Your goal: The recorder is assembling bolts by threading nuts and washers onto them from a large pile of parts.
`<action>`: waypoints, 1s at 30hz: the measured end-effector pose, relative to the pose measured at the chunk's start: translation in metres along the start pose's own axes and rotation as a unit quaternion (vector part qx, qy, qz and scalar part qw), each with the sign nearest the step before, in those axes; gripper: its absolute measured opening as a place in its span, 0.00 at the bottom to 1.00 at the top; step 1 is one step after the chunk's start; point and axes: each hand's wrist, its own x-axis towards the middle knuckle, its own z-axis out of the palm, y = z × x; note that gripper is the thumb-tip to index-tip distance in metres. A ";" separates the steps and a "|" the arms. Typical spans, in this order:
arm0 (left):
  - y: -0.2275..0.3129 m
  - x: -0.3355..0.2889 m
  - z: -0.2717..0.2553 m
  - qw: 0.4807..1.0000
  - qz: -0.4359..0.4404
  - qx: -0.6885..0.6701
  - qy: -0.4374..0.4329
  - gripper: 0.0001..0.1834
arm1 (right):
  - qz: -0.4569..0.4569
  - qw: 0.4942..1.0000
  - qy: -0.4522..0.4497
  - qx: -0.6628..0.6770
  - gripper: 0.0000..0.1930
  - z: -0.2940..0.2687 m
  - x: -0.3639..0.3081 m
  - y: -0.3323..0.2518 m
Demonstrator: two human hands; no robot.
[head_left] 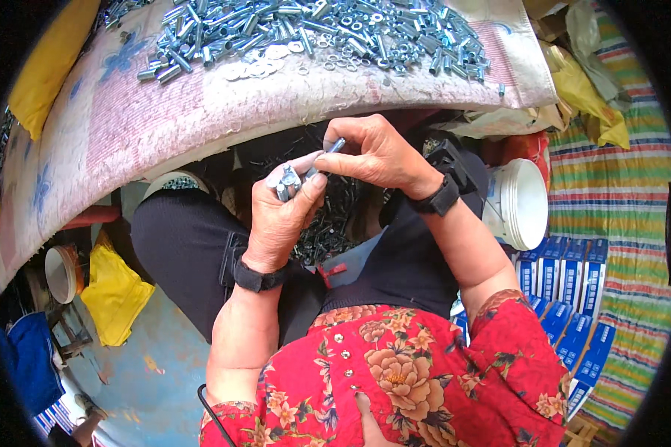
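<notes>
Pinching slim silver metal bolt in right hand fingertips — long axis slants down toward left hand, just beside. I see left hand closed round several silver bolt sleeves — above lap.

Silvery bolt tilted, pinched between both hands.

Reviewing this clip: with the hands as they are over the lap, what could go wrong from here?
The left hand clutches several small metal pieces while pinching another; one could slip out. The right hand holds a bolt only by its fingertips, so it might drop into the dark pile of parts in the lap and be hard to pick out.
</notes>
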 end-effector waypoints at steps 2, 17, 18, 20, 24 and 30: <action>-0.001 0.001 -0.001 1.000 0.009 0.017 0.020 0.14 | 0.011 1.000 -0.008 0.024 0.07 0.001 0.001 0.001; 0.003 0.004 -0.008 0.992 -0.015 -0.126 0.016 0.12 | -0.076 0.833 0.332 0.436 0.06 0.019 0.020 -0.014; 0.002 0.004 -0.007 0.990 -0.018 -0.136 0.023 0.13 | -0.080 0.837 0.304 0.448 0.07 0.008 0.017 -0.013; 0.002 0.004 -0.007 0.990 -0.018 -0.140 0.020 0.12 | -0.060 0.888 0.255 0.379 0.07 -0.013 0.011 -0.010; 0.007 0.003 -0.004 0.991 -0.032 -0.130 0.028 0.12 | -0.003 0.984 0.156 0.082 0.04 -0.027 -0.003 -0.018; 0.007 -0.001 -0.004 0.996 -0.014 -0.085 0.008 0.10 | -0.062 0.993 0.073 0.069 0.07 -0.022 0.000 -0.021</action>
